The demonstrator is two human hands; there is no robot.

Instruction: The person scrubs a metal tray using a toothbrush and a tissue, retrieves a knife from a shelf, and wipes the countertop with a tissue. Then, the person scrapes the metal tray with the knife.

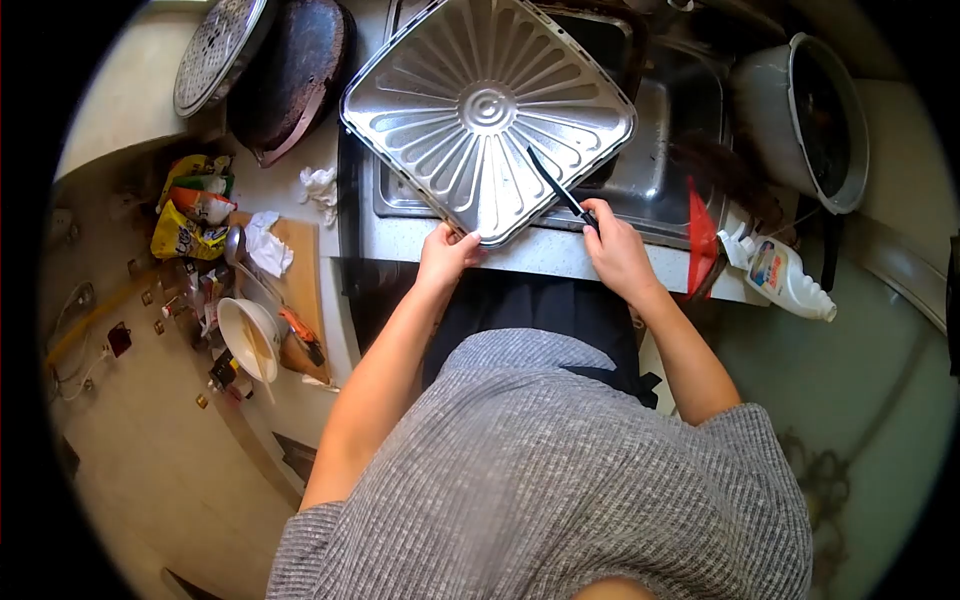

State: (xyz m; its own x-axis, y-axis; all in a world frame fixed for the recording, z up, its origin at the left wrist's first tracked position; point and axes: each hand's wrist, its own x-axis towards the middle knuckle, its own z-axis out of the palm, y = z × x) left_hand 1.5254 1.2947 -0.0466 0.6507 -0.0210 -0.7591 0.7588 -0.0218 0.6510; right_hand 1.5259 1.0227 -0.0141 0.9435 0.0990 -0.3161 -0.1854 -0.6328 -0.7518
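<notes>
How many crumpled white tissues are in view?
2 clearly visible. One tissue lies on the counter near the dark pan; the second tissue lies on the wooden board, beside the metal ladle. More may be hidden in the clutter.

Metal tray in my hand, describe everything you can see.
The metal tray is shiny and squarish, with rounded corners and grooves fanning from a ringed centre. The left hand grips its near corner, turned diamond-wise above the sink. A black tool in the right hand overlaps it; contact is unclear.
</notes>
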